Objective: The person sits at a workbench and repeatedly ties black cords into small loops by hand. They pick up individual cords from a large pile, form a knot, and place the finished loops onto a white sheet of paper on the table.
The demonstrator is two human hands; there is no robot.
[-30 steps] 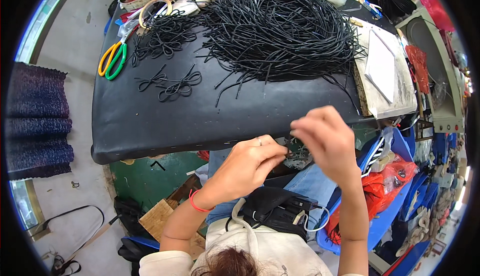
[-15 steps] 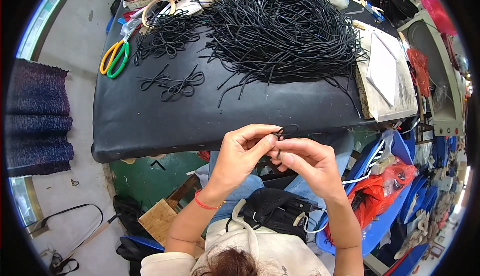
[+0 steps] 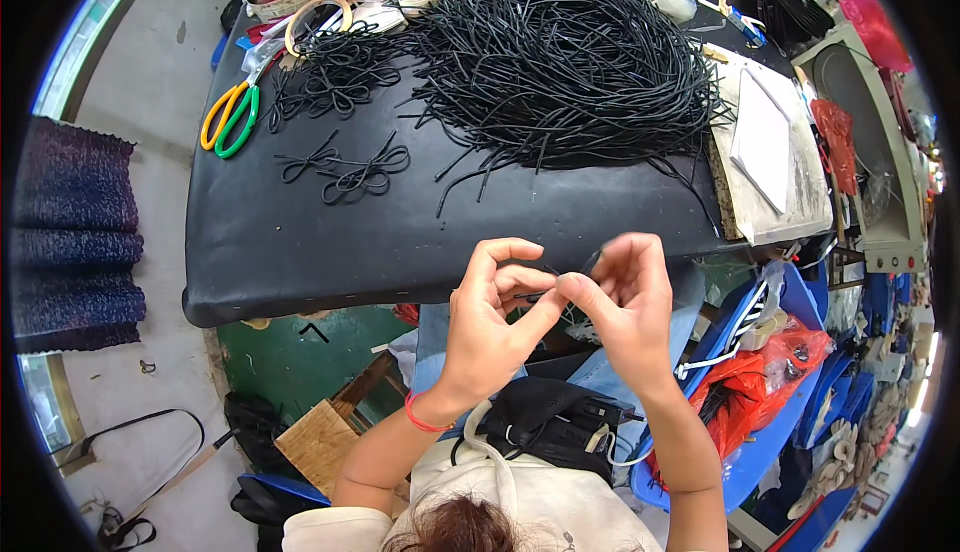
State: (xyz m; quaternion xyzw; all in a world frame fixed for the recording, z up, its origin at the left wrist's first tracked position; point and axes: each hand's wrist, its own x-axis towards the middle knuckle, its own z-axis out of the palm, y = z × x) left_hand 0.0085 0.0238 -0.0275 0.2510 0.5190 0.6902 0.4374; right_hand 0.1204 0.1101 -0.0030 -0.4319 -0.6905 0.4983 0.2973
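Note:
In front of the table's near edge my left hand [image 3: 488,327] and my right hand [image 3: 637,327] meet, thumbs almost touching. Pinched between them is a thin black cord [image 3: 594,260]; the fingers cover most of it, so its shape cannot be made out. Beyond the hands a big heap of loose black cords [image 3: 560,67] lies on the black-covered table [image 3: 300,262]. To its left are a tangle of looped cords [image 3: 345,67] and, closer to me, two cords tied in bow shapes [image 3: 365,174].
Scissors [image 3: 238,124] with one orange and one green handle lie at the table's left edge. A board with white paper [image 3: 765,142] is on the right. Below it stands a blue bin [image 3: 735,487] holding red plastic bags [image 3: 735,387]. A wooden stool [image 3: 315,442] is at lower left.
My left hand's fingers have lifted and spread somewhat, and my right hand has tilted more upright. The cord loop that stuck up above the fingers is now mostly hidden between the hands.

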